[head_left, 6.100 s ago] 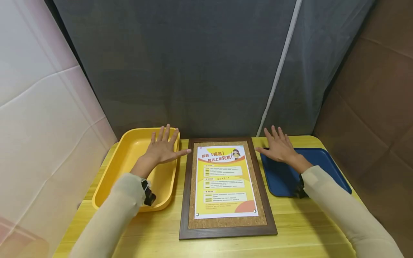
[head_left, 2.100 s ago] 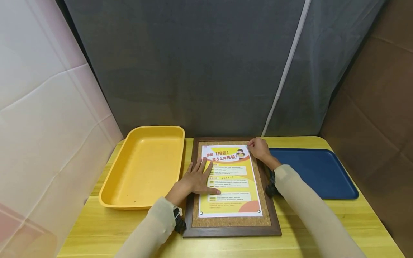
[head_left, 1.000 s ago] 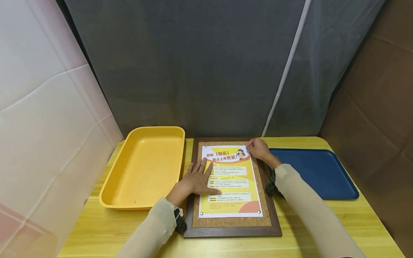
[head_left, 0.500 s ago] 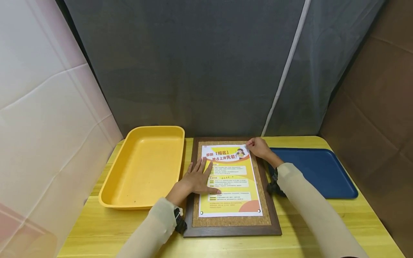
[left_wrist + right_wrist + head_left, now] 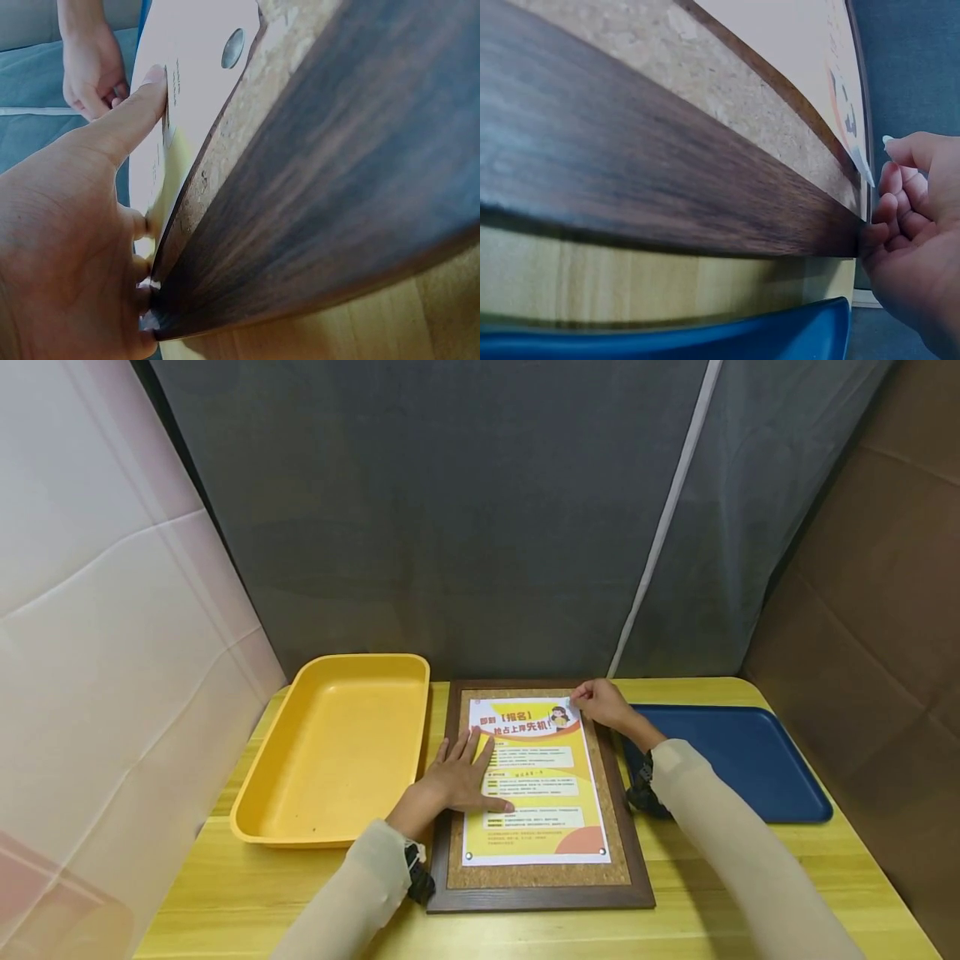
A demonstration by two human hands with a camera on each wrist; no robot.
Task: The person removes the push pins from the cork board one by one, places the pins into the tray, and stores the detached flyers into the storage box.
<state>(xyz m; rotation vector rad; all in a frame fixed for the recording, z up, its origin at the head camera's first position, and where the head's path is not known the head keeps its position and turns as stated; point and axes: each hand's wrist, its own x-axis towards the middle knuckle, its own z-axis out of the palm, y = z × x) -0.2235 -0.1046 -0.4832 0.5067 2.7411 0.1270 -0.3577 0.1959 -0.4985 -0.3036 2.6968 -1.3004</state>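
I see the left hand point(image 5: 452, 779) spread open on the smooth printed paper point(image 5: 551, 777), which lies on grainy cork point(image 5: 543, 877) within a rectangular dark wood-grain frame point(image 5: 540, 902), while the right hand point(image 5: 603, 703) curls its fingers at the paper's top right corner, pinching anything or not, I cannot tell.

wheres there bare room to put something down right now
Bare: the floor of the yellow tray, save tiny specks; the right part of the blue tray; the strip of table along the near edge of the board, between the sleeves. Crowded: the poster, left hand on its left side, right hand at its far right corner.
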